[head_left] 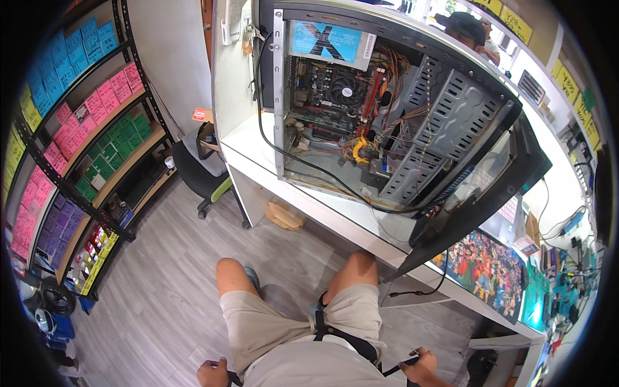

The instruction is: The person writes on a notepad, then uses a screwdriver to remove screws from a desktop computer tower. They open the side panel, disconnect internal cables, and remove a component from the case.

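At the bottom edge, left of my lap, my left hand (214, 374) is closed, with a short piece of black strap showing beside its fingers. My right hand (420, 369), low on the right, pinches another black strap (392, 370) that runs toward my waist. Both hands are well away from the open computer tower (400, 116) on the white counter. Its side is off, showing a motherboard with a round fan (346, 92), a power supply (332, 44) with a blue label, and tangled wires. The tower's black front panel (483, 193) hangs swung outward.
A black cable (309, 169) drapes across the tower, and a loose cable end (412, 293) hangs off the counter. A colourful mat (483, 274) lies to the right. An office chair (200, 171) and labelled shelves (106, 145) stand left. Behind the tower is a person in a dark cap (463, 27).
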`<state>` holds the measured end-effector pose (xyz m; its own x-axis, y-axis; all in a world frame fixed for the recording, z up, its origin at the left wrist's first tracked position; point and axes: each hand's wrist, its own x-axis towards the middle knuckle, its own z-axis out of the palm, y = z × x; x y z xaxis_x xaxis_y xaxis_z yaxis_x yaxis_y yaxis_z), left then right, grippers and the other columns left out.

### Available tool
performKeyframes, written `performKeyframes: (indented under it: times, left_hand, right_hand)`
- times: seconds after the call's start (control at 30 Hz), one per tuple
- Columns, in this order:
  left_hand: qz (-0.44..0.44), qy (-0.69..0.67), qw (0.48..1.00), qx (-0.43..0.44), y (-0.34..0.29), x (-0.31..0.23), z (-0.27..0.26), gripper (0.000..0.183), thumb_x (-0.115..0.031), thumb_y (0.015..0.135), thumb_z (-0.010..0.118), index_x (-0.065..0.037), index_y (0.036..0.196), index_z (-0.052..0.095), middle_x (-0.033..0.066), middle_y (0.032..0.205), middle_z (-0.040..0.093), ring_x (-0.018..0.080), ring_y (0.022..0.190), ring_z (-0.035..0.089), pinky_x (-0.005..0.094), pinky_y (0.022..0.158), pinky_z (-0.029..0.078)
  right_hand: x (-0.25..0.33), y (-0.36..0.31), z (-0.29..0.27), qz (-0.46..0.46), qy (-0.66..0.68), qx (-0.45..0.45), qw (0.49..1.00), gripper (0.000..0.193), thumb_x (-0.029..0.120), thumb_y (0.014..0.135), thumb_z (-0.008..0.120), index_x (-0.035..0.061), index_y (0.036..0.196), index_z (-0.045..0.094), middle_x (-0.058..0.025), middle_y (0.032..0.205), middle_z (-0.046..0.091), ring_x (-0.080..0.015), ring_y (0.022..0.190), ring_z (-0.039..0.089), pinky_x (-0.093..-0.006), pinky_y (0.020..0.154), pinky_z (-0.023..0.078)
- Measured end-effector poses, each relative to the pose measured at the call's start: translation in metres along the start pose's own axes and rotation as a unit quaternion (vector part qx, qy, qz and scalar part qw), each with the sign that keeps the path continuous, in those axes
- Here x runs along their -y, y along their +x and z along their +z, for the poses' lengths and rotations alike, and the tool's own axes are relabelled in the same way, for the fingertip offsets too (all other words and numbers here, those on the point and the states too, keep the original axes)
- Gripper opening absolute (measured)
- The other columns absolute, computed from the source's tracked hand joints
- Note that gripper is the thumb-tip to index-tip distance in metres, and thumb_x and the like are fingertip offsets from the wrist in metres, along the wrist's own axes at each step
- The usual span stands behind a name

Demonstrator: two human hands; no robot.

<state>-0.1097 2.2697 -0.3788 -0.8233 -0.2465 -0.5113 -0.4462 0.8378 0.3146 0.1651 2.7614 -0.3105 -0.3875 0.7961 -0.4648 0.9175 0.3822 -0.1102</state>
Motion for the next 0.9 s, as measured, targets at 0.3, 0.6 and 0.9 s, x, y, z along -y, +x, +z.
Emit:
performKeyframes:
  times: [0.3,0.6,0.9]
  left_hand:
    - [0.227,0.412,0.878,0.082,0.063,-0.023,-0.019,0.057,-0.054,0.101,0.072,0.001,0.117,0.073,0.0237,0.076,0.075,0.037,0.074,0.077,0.0517,0.066,0.059]
    - [0.588,-0.1,0.802,-0.04,0.028,-0.423,-0.077,0.079,-0.037,0.102,0.078,-0.001,0.163,0.044,0.0131,0.061,0.065,0.0379,0.06,0.068,0.0478,0.061,0.054]
    - [0.62,0.057,0.774,-0.117,0.022,-0.594,-0.045,0.094,-0.043,0.104,0.069,-0.011,0.176,0.019,0.0251,0.076,0.073,0.0477,0.075,0.073,0.0569,0.069,0.06]
  right_hand:
    - [-0.002,0.001,0.001,-0.052,0.03,-0.021,0.998,0.055,0.033,0.081,0.092,0.011,0.126,0.071,-0.0212,0.108,0.076,-0.0431,0.104,0.071,-0.0542,0.091,0.057]
    - [0.002,-0.002,-0.007,-0.023,0.065,0.008,0.998,0.058,0.033,0.081,0.091,0.0104,0.129,0.069,-0.0237,0.109,0.075,-0.0437,0.11,0.07,-0.0541,0.097,0.055]
    - [0.002,-0.001,0.002,0.047,0.06,-0.031,0.997,0.065,0.038,0.065,0.097,0.0069,0.119,0.076,-0.0243,0.113,0.068,-0.0412,0.107,0.069,-0.0474,0.096,0.058]
